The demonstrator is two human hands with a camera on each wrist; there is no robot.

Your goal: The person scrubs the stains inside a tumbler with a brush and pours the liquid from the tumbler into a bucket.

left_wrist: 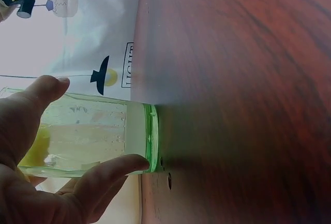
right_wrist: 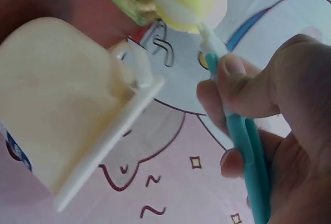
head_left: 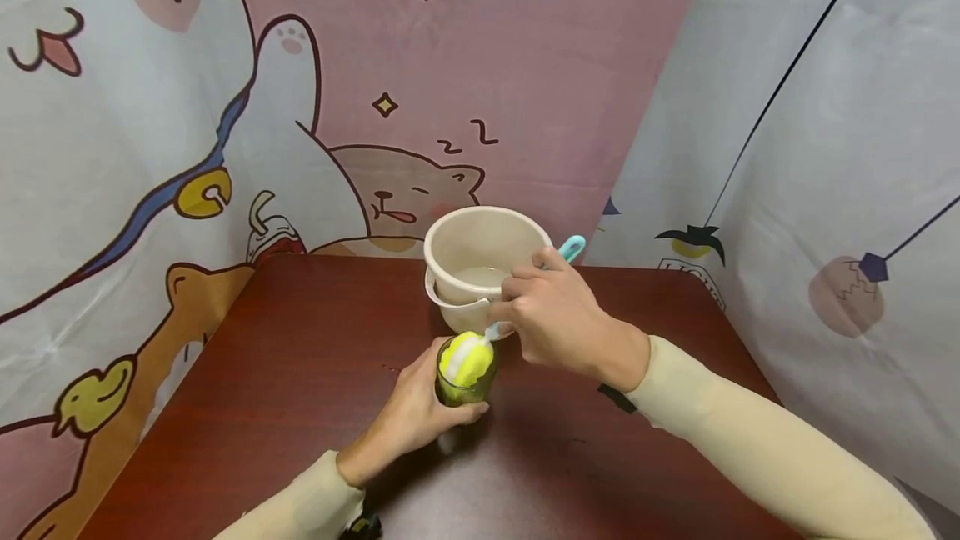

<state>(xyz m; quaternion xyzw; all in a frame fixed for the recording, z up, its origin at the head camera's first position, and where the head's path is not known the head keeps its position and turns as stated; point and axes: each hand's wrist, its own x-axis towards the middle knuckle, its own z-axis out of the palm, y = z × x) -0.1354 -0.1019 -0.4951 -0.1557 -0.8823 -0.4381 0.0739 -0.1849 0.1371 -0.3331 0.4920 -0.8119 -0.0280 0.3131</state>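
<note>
A person in cream sleeves (head_left: pixel 735 411) works at a dark red-brown wooden table (head_left: pixel 315 340), a green transparent glass (left_wrist: pixel 98 131) in one hand and a sponge brush (head_left: pixel 467 359) in the other. The left hand (head_left: pixel 416 402) curls round the glass, thumb on one side and fingers on the other; the glass stands over the near middle of the table — whether its base touches the wood, the views do not settle. The right hand (head_left: pixel 551 311) pinches the brush's teal handle (right_wrist: pixel 243 136) between thumb and fingers, the looped end jutting up past the knuckles. The brush's yellow-and-white head sits in the mouth of the glass, partly inside and partly above the rim. Just behind, near the table's far edge, stands a cream bucket (head_left: pixel 472 247), its bail (head_left: pixel 441 297) hanging down the front. Cartoon drapes surround the scene — a sleeping bear (head_left: pixel 405 186) on the pink panel, a white figure with a bell (head_left: pixel 202 193) to the left.
</note>
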